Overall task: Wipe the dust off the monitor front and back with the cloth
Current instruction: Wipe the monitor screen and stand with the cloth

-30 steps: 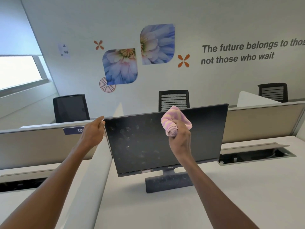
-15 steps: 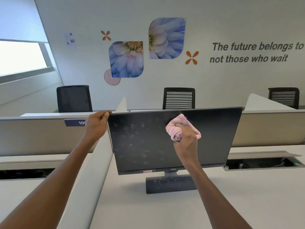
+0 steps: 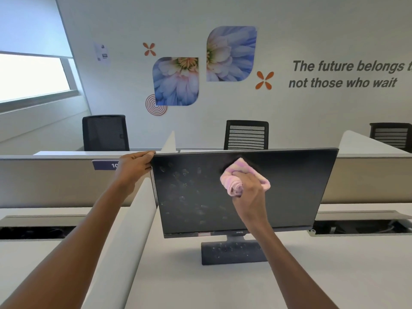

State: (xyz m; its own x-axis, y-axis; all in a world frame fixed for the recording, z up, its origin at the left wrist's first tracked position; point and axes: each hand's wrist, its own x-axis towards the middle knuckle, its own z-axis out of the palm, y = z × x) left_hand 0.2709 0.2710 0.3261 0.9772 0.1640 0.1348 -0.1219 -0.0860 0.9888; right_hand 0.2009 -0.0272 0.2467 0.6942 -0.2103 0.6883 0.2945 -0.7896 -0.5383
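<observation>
A: Monitor (image 3: 289,188): how is it set?
B: Upright on the desk (image 3: 334,275), screen faced toward the camera, long axis left to right.
A: Hands?
B: Top left corner is gripped by the left hand (image 3: 133,168); a bunched pink cloth (image 3: 234,181) is pressed on the screen, clutched by the right hand (image 3: 249,195).

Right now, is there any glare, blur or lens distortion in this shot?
Head view: the window at upper left is blown out white; wide-angle bending tilts the wall and partitions; the cloth and right hand look slightly soft; the monitor shows smudges but no strong glare.
</observation>
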